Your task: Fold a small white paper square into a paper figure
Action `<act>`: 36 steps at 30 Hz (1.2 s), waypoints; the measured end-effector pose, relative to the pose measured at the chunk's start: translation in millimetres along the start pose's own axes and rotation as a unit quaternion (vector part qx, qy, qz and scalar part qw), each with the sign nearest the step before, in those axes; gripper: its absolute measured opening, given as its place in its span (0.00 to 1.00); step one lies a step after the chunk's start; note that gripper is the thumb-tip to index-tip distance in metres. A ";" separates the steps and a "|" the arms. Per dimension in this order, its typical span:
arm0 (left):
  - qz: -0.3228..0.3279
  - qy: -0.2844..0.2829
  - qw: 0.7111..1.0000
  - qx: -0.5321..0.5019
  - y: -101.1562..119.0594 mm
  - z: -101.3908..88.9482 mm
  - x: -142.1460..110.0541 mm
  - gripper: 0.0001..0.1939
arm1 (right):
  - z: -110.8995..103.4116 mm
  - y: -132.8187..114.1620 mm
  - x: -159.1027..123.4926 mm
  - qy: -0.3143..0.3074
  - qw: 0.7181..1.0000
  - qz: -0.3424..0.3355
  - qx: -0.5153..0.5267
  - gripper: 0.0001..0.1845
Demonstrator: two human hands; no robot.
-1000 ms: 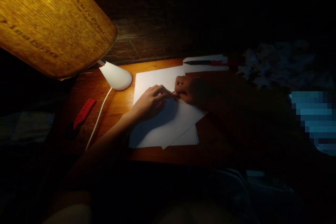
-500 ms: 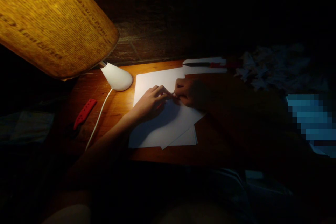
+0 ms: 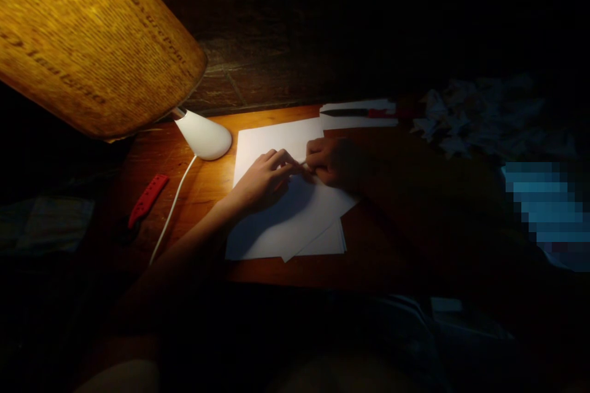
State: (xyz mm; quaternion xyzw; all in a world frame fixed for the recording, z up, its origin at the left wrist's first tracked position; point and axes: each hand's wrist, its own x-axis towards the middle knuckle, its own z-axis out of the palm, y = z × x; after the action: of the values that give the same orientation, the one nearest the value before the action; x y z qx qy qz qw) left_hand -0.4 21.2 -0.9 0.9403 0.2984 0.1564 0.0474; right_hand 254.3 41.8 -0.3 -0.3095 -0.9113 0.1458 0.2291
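Over a stack of white paper sheets [image 3: 276, 221], my two hands meet with fingertips close together. My left hand [image 3: 267, 178] rests on the paper with its fingers bent and the tips pressed inward. My right hand [image 3: 332, 159], mostly in shadow, has its fingers curled in a pinch facing the left fingertips. A tiny pale bit shows between the hands, too small and dark to name. The sheets lie at differing angles, with a corner of the lower ones jutting out near the table's front edge.
A lamp with a tan printed shade [image 3: 106, 43] and white base [image 3: 205, 135] stands at left, its white cord [image 3: 173, 209] trailing forward. Beside it lies a red-handled object [image 3: 148, 199]. A red-handled knife [image 3: 354, 113] rests on more paper [image 3: 359, 123]. Crumpled-looking pale pieces [image 3: 474, 116] are heaped at right.
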 end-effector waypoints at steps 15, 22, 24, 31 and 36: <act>-0.013 -0.016 1.000 0.003 2.5 -2.5 1.0 0.19 | -0.3 -0.1 0.0 0.002 1.000 0.005 -0.011 0.12; -0.015 -0.009 1.000 -0.003 2.2 -2.1 0.9 0.19 | -3.0 -2.3 1.1 -0.006 1.000 0.027 0.004 0.10; -0.013 -0.010 1.000 0.000 2.1 -2.4 0.9 0.18 | -2.6 -2.0 -0.6 0.005 1.000 0.025 -0.001 0.10; -0.007 -0.023 0.999 0.041 5.8 -3.8 2.2 0.20 | 7.4 3.1 -4.9 0.076 0.997 0.006 -0.004 0.11; 0.001 -0.023 0.998 0.052 7.0 -5.3 2.3 0.20 | 13.8 5.3 -5.3 0.080 0.997 0.008 -0.005 0.13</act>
State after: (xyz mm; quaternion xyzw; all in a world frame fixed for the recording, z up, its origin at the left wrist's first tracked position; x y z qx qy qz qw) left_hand 3.5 16.8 5.9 0.9451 0.3045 0.1188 0.0050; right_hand 253.7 40.9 -15.9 -0.3283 -0.8883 0.1175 0.2990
